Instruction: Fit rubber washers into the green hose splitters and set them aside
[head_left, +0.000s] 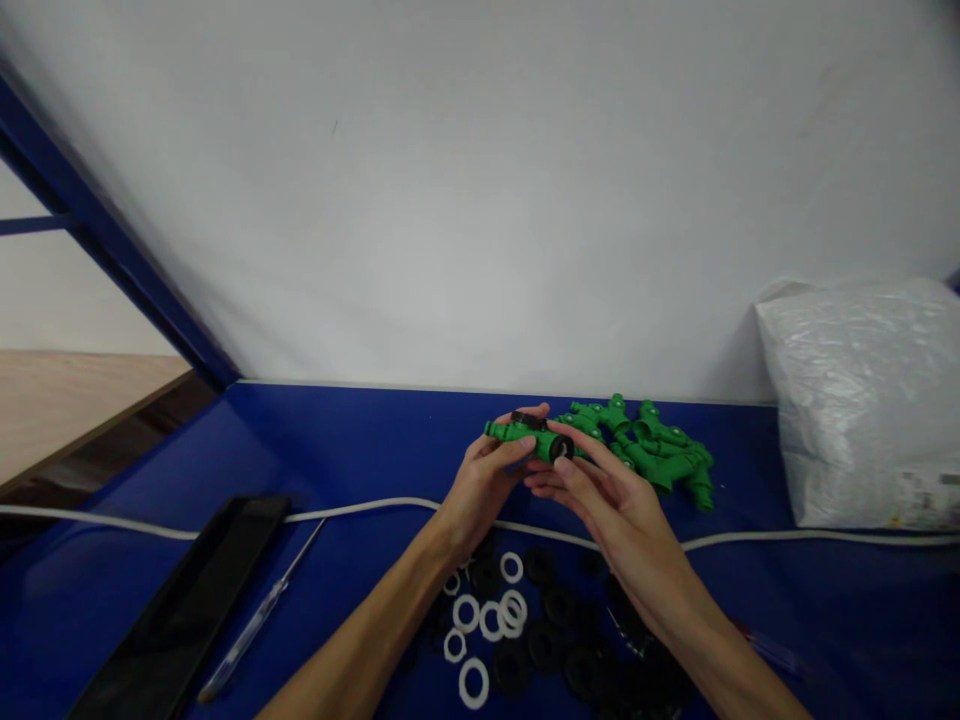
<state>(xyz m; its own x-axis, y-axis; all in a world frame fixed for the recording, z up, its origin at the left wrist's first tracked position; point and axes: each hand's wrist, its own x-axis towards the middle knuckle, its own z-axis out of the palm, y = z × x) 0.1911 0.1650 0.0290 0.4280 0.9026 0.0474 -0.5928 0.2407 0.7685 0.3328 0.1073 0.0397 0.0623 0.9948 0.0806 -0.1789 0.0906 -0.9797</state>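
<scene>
Between both hands, above the blue table, is a green plastic hose splitter (529,435) with black fittings at its top and right end. My left hand (484,475) grips its body, thumb along the near side. The fingers of my right hand (592,478) close round the black fitting (560,448) at the right end. Behind my right hand lies a pile of similar green splitters (667,450). Below my wrists, white rings (491,620) and black rings (544,645) are scattered, partly hidden by my forearms.
A black tray (187,610) and a screwdriver with a clear handle (255,620) lie at the left. A white cable (375,508) crosses the blue table (322,440). A plastic-wrapped package (862,410) stands at the right against the white wall (480,200). Another handle (772,650) lies by my right forearm.
</scene>
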